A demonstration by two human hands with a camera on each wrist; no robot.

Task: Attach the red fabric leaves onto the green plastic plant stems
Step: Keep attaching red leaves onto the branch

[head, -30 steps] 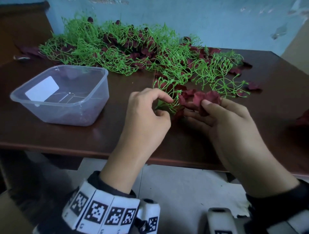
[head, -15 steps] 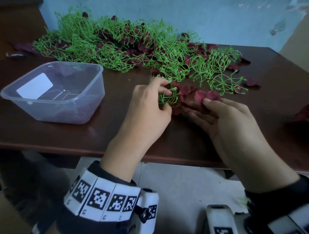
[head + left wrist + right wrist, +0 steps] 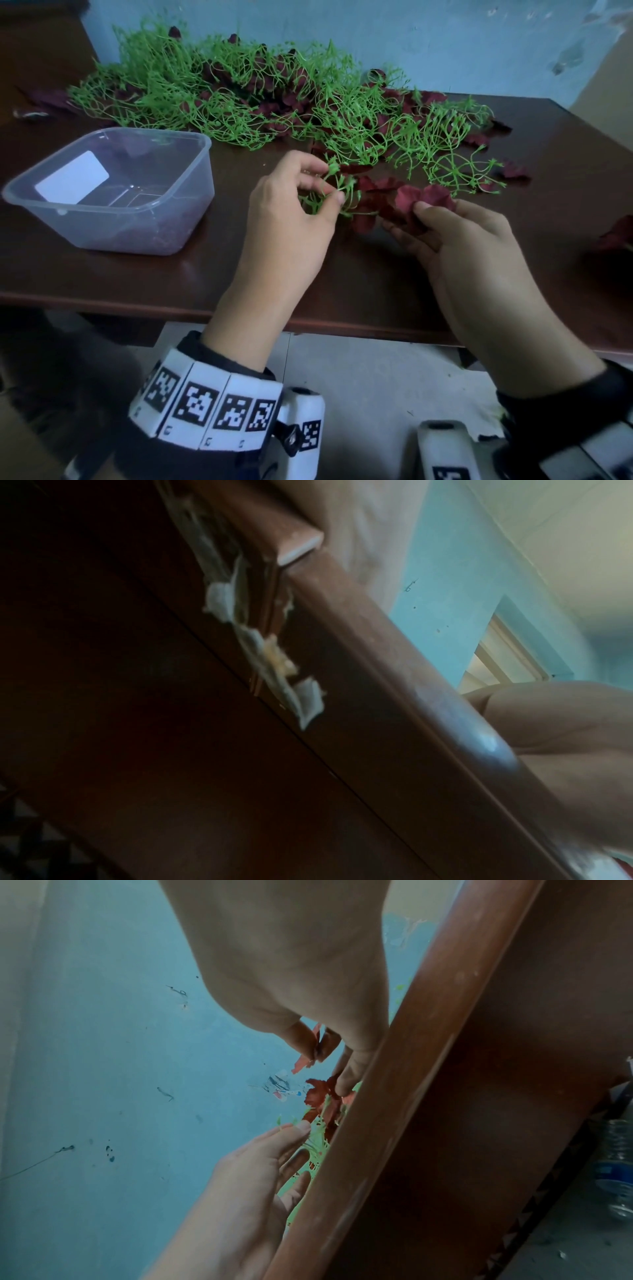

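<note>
left hand (image 3: 291,219): fingers pinch stem sprig (image 3: 337,192), steadying its tips beside the leaves.
right hand (image 3: 469,246): thumb and fingers pinch red leaves (image 3: 421,202), ready to feed.

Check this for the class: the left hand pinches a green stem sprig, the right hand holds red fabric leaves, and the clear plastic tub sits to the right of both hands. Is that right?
One error: the clear plastic tub sits to the left of both hands, as the head view shows. The left hand does pinch a green stem sprig, and the right hand does hold red fabric leaves.

Home room, scuffed blue wall (image 3: 445,41) (peeling), wooden table (image 3: 394,291)
</note>
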